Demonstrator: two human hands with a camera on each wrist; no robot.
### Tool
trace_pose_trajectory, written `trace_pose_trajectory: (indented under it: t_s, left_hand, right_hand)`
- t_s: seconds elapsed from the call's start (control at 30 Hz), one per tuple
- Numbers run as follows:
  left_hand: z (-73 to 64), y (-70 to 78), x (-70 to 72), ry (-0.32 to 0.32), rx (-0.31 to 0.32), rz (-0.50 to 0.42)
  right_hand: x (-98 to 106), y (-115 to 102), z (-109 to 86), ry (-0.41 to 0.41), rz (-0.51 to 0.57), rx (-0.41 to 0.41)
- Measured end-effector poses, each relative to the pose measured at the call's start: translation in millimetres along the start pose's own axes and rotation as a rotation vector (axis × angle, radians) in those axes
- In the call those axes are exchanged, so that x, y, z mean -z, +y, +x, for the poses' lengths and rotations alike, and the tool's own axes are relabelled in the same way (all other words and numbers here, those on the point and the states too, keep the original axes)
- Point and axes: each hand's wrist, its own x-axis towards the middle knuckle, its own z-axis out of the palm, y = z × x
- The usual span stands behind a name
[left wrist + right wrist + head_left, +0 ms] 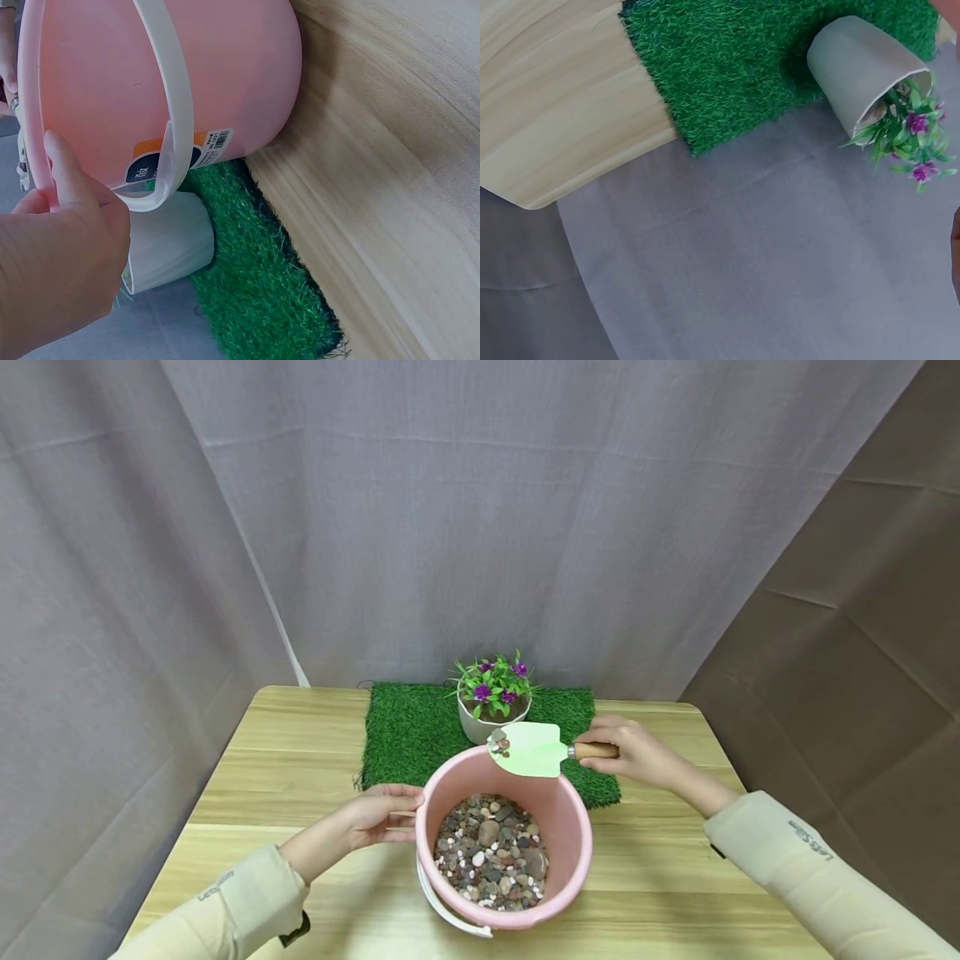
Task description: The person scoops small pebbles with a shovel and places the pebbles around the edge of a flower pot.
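A pink bucket (573, 860) stands on the table with mixed pebbles (491, 852) in its bottom. My left hand (378, 817) holds the bucket's left rim; in the left wrist view its thumb (64, 165) lies along the outer wall. With my right hand (630, 750) I grip the wooden handle (597, 750) of a pale green garden trowel (536, 748). The blade is over the bucket's far rim, pointing left, and a few small stones (498, 743) lie at its tip. Beyond it is a white pot (476, 727) with a purple-flowered plant (495, 685).
Under the pot lies a green artificial grass mat (408, 727) on the wooden table (300, 735). The bucket's white carrying handle (442, 906) hangs down on its near left side. Grey cloth (450, 527) hangs behind the table, and brown cloth (847, 635) at the right.
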Motion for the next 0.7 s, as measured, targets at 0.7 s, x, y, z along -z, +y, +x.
trace_pose_trajectory:
  t_s: [0.7]
  left_hand:
    - [-0.3, -0.4, 0.5, -0.013, -0.007, -0.004]
  right_hand:
    - [-13.1, 36.1, -2.0, -0.015, 0.044, -0.222]
